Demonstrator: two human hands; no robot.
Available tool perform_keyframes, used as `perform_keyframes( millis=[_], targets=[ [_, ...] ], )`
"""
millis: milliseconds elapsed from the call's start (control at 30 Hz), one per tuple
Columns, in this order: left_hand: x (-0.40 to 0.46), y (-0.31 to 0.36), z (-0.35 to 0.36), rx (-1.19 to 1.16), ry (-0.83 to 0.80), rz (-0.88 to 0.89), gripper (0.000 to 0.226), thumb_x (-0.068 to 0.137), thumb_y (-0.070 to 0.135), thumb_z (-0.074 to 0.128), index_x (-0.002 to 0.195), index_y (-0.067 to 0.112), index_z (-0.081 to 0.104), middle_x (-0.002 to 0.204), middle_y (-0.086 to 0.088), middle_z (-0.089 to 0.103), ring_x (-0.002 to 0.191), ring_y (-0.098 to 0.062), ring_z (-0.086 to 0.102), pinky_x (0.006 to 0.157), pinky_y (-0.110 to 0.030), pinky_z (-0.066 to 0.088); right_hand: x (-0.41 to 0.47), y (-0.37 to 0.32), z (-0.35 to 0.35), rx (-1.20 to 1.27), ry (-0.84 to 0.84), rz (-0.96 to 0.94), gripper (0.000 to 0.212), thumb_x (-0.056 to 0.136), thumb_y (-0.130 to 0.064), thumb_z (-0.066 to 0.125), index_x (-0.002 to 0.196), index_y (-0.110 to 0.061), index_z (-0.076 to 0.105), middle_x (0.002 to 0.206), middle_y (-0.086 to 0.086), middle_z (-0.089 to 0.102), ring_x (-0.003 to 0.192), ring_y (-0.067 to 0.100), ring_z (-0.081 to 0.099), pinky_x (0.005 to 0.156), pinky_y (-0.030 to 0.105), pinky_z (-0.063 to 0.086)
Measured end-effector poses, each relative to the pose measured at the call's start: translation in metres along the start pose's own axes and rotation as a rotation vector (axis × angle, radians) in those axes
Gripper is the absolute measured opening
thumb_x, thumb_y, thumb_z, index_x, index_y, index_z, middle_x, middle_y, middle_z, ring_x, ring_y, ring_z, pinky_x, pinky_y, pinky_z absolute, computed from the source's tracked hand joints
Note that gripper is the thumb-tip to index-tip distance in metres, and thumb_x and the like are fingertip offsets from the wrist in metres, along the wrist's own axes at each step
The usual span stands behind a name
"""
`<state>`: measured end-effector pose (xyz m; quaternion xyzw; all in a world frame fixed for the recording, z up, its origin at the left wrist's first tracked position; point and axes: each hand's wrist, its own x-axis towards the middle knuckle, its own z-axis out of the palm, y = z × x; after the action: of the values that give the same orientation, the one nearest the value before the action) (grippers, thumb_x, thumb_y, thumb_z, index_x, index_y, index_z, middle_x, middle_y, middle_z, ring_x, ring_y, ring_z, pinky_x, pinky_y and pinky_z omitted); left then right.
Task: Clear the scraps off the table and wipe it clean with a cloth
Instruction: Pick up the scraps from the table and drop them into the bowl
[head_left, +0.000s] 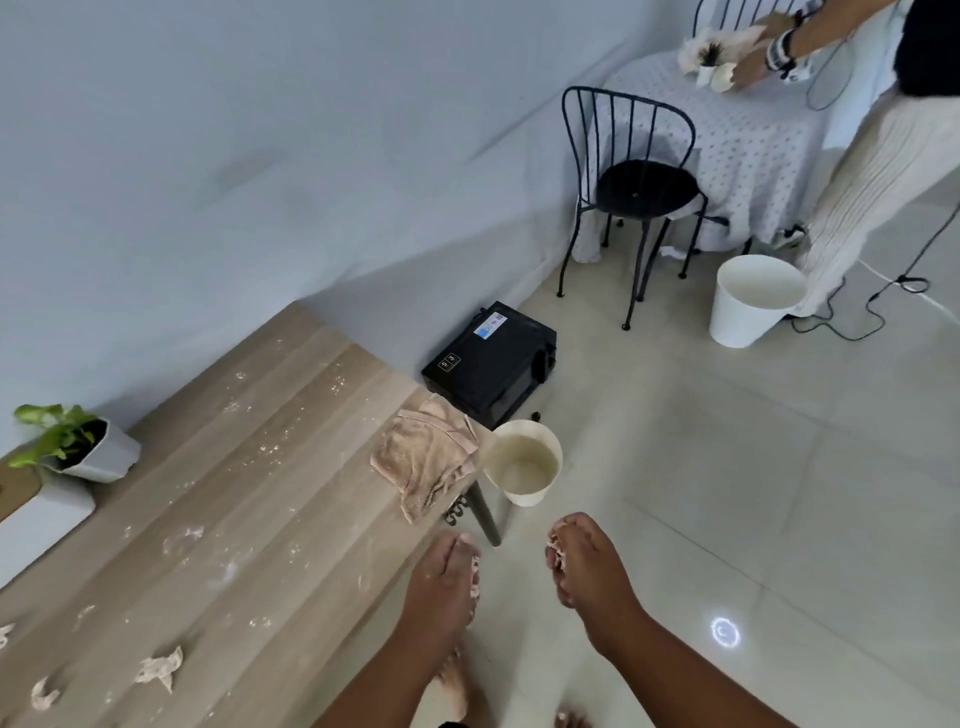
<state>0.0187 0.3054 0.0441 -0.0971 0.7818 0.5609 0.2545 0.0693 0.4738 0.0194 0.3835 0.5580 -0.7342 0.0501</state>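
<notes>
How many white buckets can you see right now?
2. One bucket sits on the floor by the wooden table's far corner, near the cloth; the other bucket stands farther off beside the black chair.
</notes>
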Motion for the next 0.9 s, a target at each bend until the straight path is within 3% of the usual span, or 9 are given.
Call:
perform_keyframes(
  millis=[133, 200, 533, 667, 900],
  targets=[
    [0.009, 0.008, 0.024, 0.085, -0.088, 0.014, 0.033, 0.105, 0.027, 0.048, 0.073, 0.021, 0.058, 0.058, -0.002, 0.05, 0.051, -0.017, 0.046, 0.05, -0.029, 0.037, 0.01, 0.0, -0.031, 0.038, 0.053, 0.02, 0.016, 0.095, -0.016, 0.047, 0.083, -0.013, 0.057, 0.067, 0.006, 0.058, 0.047, 0.014, 0.037, 0.046, 0.022, 0.026],
    [0.019, 0.011, 0.035, 0.086, -0.129, 0.008, 0.032, 0.105, 0.027, 0.048, 0.075, 0.022, 0.059, 0.057, -0.002, 0.051, 0.049, -0.017, 0.048, 0.048, -0.027, 0.039, 0.019, -0.001, -0.042, 0.043, 0.081, 0.029, 0.015, 0.095, -0.016, 0.047, 0.084, -0.013, 0.057, 0.067, 0.007, 0.058, 0.046, 0.014, 0.037, 0.045, 0.022, 0.026],
    [0.089, 0.045, 0.076, 0.041, -0.265, -0.029, 0.026, 0.106, 0.02, 0.048, 0.096, -0.002, 0.056, 0.062, -0.005, 0.049, 0.048, -0.016, 0.047, 0.044, -0.023, 0.039, 0.087, -0.037, -0.054, -0.045, 0.132, 0.037, 0.018, 0.093, -0.02, 0.049, 0.079, -0.018, 0.06, 0.067, 0.007, 0.062, 0.045, 0.013, 0.038, 0.043, 0.022, 0.027],
    [0.117, 0.065, 0.079, 0.052, -0.3, -0.038, 0.028, 0.106, 0.022, 0.048, 0.093, -0.001, 0.057, 0.059, 0.001, 0.049, 0.048, -0.013, 0.045, 0.045, -0.022, 0.038, 0.112, -0.07, -0.045, -0.096, 0.092, 0.041, 0.013, 0.075, -0.032, 0.05, 0.076, -0.023, 0.06, 0.068, 0.005, 0.064, 0.046, 0.014, 0.038, 0.044, 0.022, 0.028],
    [0.177, 0.081, 0.079, 0.022, -0.336, -0.069, 0.024, 0.104, 0.026, 0.051, 0.085, 0.014, 0.06, 0.061, 0.002, 0.051, 0.054, -0.016, 0.048, 0.049, -0.026, 0.04, 0.157, -0.108, -0.022, -0.088, 0.124, 0.065, 0.011, 0.073, -0.029, 0.05, 0.073, -0.024, 0.06, 0.066, 0.005, 0.063, 0.044, 0.014, 0.037, 0.043, 0.021, 0.026]
  ],
)
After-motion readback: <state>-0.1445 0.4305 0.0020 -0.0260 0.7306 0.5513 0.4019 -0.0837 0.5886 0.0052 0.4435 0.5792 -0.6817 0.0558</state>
